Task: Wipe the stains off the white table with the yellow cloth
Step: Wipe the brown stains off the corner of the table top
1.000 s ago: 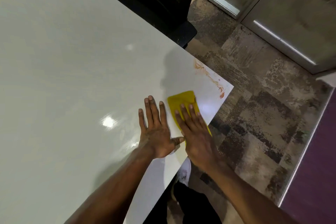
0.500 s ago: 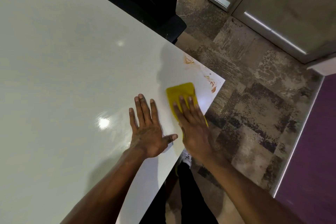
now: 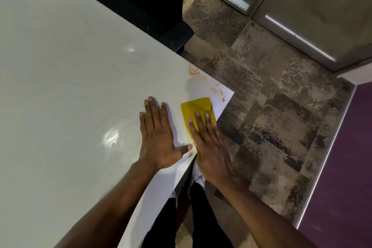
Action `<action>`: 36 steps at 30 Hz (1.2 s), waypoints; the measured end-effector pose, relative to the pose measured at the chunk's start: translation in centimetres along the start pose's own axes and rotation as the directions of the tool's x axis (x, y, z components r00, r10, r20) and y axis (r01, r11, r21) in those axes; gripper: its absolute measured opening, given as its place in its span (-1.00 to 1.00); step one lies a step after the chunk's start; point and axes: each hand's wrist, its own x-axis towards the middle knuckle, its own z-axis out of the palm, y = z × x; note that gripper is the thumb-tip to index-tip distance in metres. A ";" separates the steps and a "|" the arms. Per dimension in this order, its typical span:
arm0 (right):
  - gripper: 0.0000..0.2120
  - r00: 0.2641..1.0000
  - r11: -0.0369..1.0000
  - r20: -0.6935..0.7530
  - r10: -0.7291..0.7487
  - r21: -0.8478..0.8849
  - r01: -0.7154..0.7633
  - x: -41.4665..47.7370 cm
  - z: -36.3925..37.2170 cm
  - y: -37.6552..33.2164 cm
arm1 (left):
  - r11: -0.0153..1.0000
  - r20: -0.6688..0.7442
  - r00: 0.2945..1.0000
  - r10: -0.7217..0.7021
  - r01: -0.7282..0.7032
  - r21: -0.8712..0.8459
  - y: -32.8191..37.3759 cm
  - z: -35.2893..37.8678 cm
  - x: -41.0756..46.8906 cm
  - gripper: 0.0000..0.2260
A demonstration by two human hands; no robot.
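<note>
The white table [image 3: 70, 86] fills the left of the view, its corner at the right. Orange-brown stains [image 3: 213, 84] run along the far edge near that corner, with one thicker smear [image 3: 193, 71] further back. A folded yellow cloth [image 3: 196, 107] lies flat just short of the stains. My right hand [image 3: 209, 143] presses flat on the cloth's near half, fingers together, palm past the table's front edge. My left hand [image 3: 159, 137] rests flat on the bare table beside it, fingers spread, thumb pointing toward the right hand.
A black mesh office chair [image 3: 153, 6] stands at the table's far edge. Mottled brown carpet tiles [image 3: 271, 127] cover the floor to the right. My legs and a white shoe [image 3: 198, 177] show below the table's front edge. A purple surface [image 3: 346, 167] is at the right.
The long streak of stain along the edge has thinned into faint broken marks. The cloth and right hand have slid over the corner area; the left hand stays flat beside them.
</note>
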 end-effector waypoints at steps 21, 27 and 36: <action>-0.27 0.973 0.975 -0.060 0.223 0.034 -0.221 6.9 -2.2 4.7 | 0.999 0.141 0.990 0.006 -0.010 0.032 0.0 0.4 1.2 0.37; -0.40 0.980 0.983 -0.121 0.158 0.110 -0.145 2.8 -0.7 -0.1 | 1.000 0.157 0.988 0.007 -0.011 0.024 -0.1 0.0 1.0 0.35; -0.17 0.979 0.981 -0.060 0.193 0.041 -0.191 6.2 -2.0 3.6 | 0.999 0.131 0.991 0.007 -0.014 0.050 -0.2 0.7 1.3 0.35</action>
